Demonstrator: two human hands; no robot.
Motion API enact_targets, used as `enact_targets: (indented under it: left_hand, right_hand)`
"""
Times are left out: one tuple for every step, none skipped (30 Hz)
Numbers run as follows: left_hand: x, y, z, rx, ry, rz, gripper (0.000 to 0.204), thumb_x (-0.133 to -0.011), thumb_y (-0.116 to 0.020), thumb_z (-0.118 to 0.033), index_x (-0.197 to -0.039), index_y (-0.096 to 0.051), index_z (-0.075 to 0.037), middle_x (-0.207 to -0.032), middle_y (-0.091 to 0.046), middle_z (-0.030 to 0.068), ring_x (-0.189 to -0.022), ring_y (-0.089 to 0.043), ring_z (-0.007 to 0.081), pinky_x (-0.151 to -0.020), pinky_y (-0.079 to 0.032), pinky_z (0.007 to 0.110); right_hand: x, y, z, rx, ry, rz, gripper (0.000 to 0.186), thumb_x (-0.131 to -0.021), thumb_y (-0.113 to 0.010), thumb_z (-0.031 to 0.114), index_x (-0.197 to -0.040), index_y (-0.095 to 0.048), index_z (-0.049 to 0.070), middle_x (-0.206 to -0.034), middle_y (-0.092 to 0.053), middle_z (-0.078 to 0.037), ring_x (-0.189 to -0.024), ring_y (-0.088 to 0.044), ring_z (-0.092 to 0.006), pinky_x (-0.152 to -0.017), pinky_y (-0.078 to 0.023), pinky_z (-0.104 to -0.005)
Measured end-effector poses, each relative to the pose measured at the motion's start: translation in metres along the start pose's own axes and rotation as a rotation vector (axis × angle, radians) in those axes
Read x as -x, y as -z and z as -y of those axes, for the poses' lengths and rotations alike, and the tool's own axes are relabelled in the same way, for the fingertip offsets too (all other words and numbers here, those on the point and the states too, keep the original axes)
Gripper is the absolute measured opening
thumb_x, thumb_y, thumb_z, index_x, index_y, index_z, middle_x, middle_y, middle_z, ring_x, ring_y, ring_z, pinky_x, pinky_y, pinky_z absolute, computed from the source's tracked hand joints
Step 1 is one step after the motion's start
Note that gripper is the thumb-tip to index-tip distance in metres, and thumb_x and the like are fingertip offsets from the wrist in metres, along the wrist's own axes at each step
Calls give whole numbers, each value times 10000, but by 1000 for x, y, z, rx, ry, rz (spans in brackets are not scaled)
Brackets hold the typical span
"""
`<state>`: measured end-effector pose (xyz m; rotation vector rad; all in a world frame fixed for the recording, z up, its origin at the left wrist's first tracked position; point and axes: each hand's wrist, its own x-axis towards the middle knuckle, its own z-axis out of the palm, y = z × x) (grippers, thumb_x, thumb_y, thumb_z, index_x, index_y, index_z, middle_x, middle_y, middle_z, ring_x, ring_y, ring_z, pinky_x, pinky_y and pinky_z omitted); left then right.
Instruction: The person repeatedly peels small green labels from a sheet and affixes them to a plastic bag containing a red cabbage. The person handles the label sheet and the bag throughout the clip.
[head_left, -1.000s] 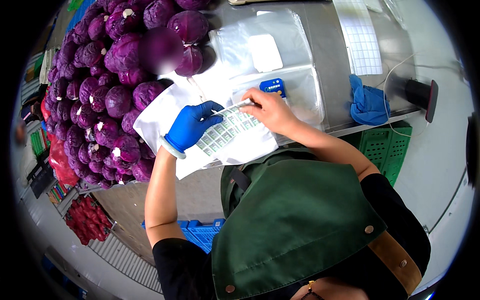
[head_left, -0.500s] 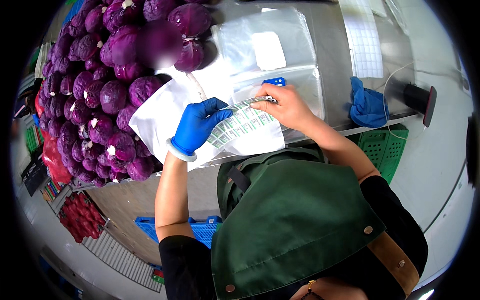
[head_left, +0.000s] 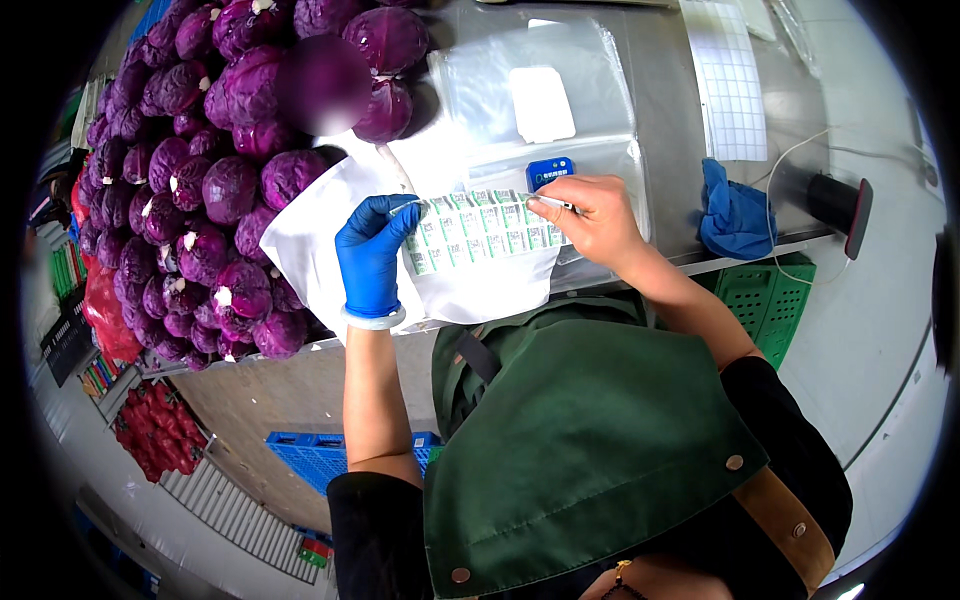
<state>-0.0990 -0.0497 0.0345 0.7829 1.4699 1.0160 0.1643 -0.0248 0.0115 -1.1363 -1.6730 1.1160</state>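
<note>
Between my two hands is a sheet of labels point(head_left: 482, 228), white with rows of small green-and-black printed stickers. My left hand point(head_left: 374, 250), in a blue glove, pinches its upper left corner. Bare, my right hand point(head_left: 592, 218) grips the upper right edge between thumb and fingers. Beneath the sheet, white paper point(head_left: 325, 225) lies on the metal table. A small blue card-like thing point(head_left: 549, 171) rests on clear plastic bags point(head_left: 480, 90), just beyond my right hand.
Purple cabbages point(head_left: 228, 190) are heaped along the table's left side. To the right are a blue cloth point(head_left: 735, 212), a gridded sheet point(head_left: 728, 90) and a dark device point(head_left: 838, 203) with a cable. Below the table stand a green crate point(head_left: 768, 300) and a blue pallet point(head_left: 310, 455).
The label sheet has been pulled flatter and turned more level. My left hand has shifted left to its corner, and my right hand has moved slightly right and down.
</note>
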Motion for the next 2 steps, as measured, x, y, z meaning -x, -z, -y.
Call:
enact_targets:
  left_hand:
    - [0, 0, 2, -5, 5, -10, 124, -852, -683, 0, -976, -687, 8, -909, -705, 66, -852, -643, 123, -813, -486, 236]
    - [-1, 2, 7, -10, 10, -19, 133, -860, -677, -2, -992, -684, 8, -927, -707, 74, -850, -641, 122, -820, -488, 237]
  right_hand:
    - [0, -1, 2, 9, 17, -31, 167, -834, -719, 121, -735, -648, 7, -568, -529, -86, -458, -460, -193, -446, -339, -322]
    - [1, -2, 1, 20, 18, -55, 165, -837, -722, 131, -751, -657, 6, -566, -538, -85, -461, -462, -187, -448, -343, -326]
